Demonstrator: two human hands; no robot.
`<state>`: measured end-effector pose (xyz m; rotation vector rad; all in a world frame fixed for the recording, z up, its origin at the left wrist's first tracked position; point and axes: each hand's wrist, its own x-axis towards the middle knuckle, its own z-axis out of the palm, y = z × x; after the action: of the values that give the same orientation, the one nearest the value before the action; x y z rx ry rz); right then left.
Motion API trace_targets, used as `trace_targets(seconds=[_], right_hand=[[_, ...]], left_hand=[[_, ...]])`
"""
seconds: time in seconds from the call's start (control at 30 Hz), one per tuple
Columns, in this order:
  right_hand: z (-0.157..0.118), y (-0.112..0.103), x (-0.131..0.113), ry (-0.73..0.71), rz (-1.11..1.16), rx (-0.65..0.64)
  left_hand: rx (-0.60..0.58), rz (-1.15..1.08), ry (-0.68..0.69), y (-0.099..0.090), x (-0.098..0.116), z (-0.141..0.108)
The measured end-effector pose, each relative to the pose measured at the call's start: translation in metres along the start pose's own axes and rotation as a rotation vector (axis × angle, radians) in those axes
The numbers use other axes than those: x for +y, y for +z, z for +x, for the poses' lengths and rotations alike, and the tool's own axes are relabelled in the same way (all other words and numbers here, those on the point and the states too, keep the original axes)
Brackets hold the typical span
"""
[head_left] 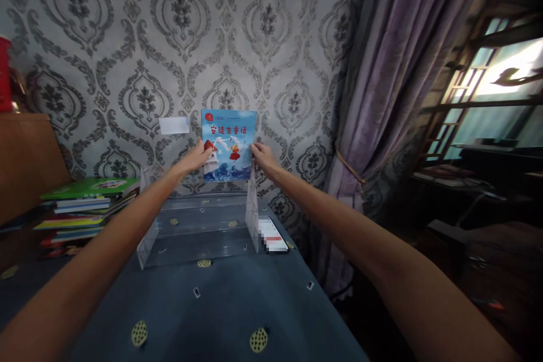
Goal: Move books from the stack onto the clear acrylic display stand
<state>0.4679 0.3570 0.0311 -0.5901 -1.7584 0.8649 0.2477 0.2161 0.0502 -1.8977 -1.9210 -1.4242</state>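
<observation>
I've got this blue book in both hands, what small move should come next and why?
Probably lower the blue book slightly toward the clear rack: your left hand and right hand hold its opposite sides, it faces you upright, and its bottom edge appears above most of the rack.

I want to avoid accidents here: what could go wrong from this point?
The blue book is held only by its side edges, between the left hand and right hand, so it might slip. Lowered crookedly, it could knock the clear rack. The phone, beside the rack near the edge of the table, might get bumped off.
</observation>
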Motion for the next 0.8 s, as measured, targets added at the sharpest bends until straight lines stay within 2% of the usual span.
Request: trace_targets(seconds=[0.53, 0.8], right_hand=[[-0.004, -0.003, -0.005, 0.038, -0.006, 0.025], [-0.012, -0.003, -0.011, 0.035, -0.046, 0.050]], left_hand=[[-0.059, 0.031, -0.039, -0.005, 0.006, -0.005], [0.022, 0.037, -0.033, -0.010, 0.014, -0.010]])
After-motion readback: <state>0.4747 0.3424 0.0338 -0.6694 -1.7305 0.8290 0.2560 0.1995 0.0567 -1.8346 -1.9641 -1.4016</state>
